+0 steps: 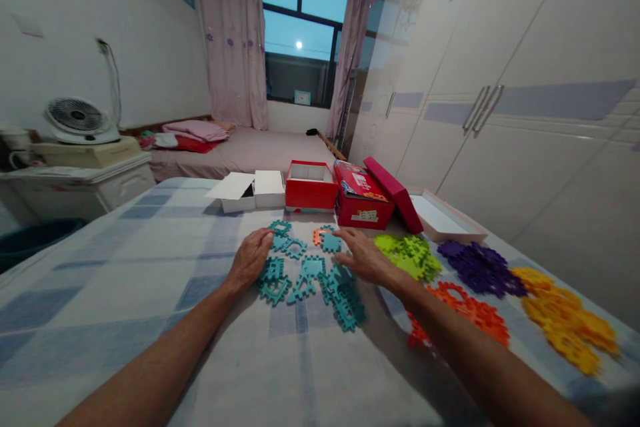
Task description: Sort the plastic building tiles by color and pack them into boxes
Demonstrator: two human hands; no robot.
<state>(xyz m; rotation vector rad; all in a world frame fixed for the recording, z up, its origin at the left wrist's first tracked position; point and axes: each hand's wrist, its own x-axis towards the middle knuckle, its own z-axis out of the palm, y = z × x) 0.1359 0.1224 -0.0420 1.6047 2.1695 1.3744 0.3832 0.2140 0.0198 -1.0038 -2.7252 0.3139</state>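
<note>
Teal interlocking plastic building pieces lie in a loose cluster on the checked cloth between my hands. My left hand rests at the cluster's left side, fingers loosely bent, tips against or just beside the upper-left teal pieces; no held piece shows in it. My right hand reaches in from the right with thumb and forefinger apart. Its fingertips are at the right edge of a teal square piece, which partly overlaps an orange piece. Whether they touch it is hard to tell.
To the right lie piles of lime-green, purple, orange-red and yellow pieces. Behind stand white boxes, an open red box, a printed red box with a lid leaning on it, and a shallow tray.
</note>
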